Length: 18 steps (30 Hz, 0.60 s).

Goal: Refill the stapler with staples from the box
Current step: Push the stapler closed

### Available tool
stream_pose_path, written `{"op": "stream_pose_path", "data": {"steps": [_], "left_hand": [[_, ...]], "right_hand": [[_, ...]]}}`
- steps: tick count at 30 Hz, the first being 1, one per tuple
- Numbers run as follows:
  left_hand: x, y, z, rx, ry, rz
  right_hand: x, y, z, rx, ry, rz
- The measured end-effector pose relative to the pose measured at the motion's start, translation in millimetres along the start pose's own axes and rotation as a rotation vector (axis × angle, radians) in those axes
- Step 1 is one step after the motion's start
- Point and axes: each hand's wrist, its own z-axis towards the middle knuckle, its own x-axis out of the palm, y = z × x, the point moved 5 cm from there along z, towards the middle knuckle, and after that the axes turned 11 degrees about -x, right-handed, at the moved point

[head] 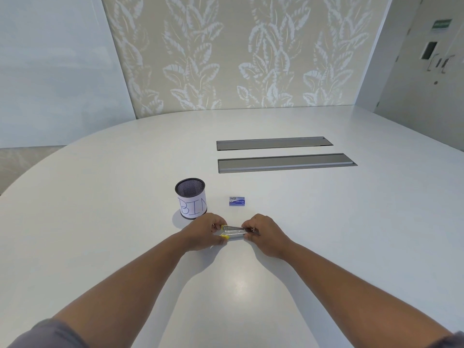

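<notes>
Holding: both hands grip the stapler (234, 232) between them, low over the white counter (326, 234).
Left hand (206, 233): fingers curled shut around the stapler's yellow end, thumb on the near side.
Right hand (263, 233): fingers pinched closed on the metal end at the other side; whether it pulls or only steadies cannot be told.
Stapler: small, silvery metal with yellow tips at the left hand's end; its two arms are spread apart in a narrow V, the metal channel showing between them.
Staple box (237, 201): small, blue, lying flat on the counter just beyond the hands, apart from them.
Mesh cup (191, 198): black, upright, wrapped in white paper lettered "BIN", just beyond the left hand.
Cable hatches (283, 163): two grey slots, well beyond the right hand.
</notes>
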Motion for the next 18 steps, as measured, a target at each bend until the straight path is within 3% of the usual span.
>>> {"op": "stream_pose_path", "data": {"steps": [18], "left_hand": [[1.1, 0.2, -2.2, -0.086, -0.004, -0.013]], "right_hand": [[2.0, -10.4, -2.5, 0.018, -0.017, 0.099]]}}
